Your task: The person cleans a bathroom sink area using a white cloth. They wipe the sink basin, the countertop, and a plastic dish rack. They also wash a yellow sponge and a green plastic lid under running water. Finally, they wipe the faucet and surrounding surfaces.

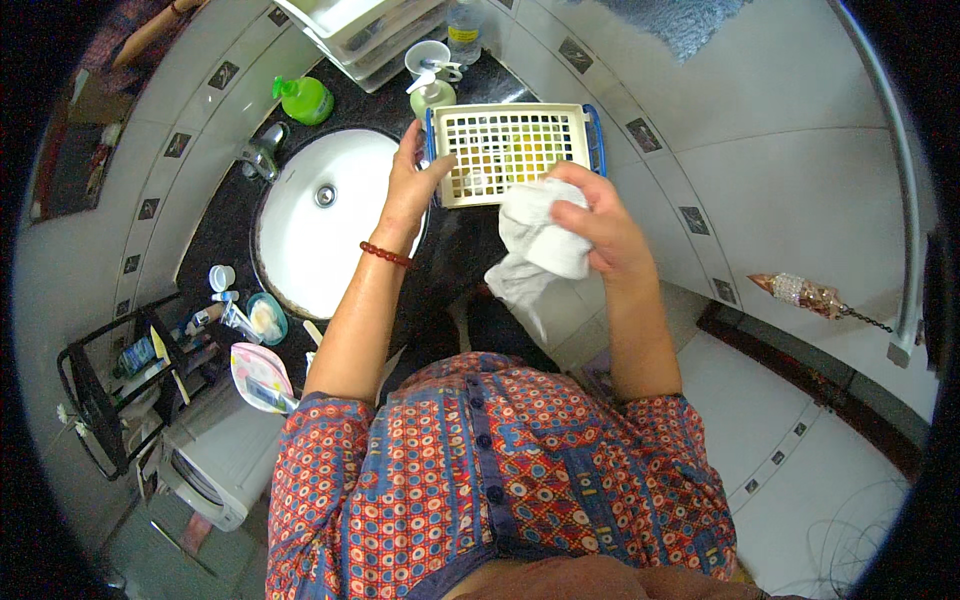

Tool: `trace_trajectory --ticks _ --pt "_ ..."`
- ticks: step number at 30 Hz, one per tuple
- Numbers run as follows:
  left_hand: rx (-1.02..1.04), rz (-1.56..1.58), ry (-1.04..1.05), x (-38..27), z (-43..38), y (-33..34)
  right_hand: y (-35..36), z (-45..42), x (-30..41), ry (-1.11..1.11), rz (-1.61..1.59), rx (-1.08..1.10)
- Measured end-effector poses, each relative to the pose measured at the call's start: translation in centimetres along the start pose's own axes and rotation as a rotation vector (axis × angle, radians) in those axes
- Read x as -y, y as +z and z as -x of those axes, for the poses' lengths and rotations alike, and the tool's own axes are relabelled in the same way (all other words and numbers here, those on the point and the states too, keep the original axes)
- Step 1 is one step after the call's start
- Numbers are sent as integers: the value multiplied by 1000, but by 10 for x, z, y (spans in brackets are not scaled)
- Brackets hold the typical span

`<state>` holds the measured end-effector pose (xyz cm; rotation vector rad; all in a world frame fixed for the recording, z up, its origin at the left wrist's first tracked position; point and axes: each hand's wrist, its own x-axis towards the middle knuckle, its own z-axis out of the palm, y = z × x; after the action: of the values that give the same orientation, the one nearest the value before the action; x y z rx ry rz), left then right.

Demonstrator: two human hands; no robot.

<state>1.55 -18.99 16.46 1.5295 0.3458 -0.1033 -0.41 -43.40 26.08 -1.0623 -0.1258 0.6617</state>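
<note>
A cream plastic basket point(516, 120) with a gridded face and blue handles is at the back right of the black counter, with yellow and green items showing through its holes. My left hand point(412, 180) is at the basket's left edge, the thumb over its rim; whether it grips the rim is unclear. A crumpled white cloth point(544, 240) is bunched in my right hand point(600, 217), at the basket's lower right edge. The cloth hangs below the hand and partly hides that corner.
On the left is a white round sink point(322, 247) with a chrome faucet point(262, 152). A green pump bottle point(306, 100), a pale pump bottle point(433, 96) and white drawers point(352, 37) stand behind. Toiletries and a black wire rack point(94, 405) lie at the lower left.
</note>
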Motion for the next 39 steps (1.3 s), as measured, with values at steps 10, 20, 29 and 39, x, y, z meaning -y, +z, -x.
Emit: trace_trajectory --ticks 10,20,29,39 --pt "39 -204 139 7 -38 -9 6 -79 -59 -251 520 -410" --pt "121 -341 134 -11 -20 -18 15 -120 -84 -538 1401 -367" --pt "133 -480 231 -6 -19 -17 23 -123 -81 -363 1603 -263" --pt "146 -443 184 -6 -19 -16 5 -125 -78 -388 1386 -168"
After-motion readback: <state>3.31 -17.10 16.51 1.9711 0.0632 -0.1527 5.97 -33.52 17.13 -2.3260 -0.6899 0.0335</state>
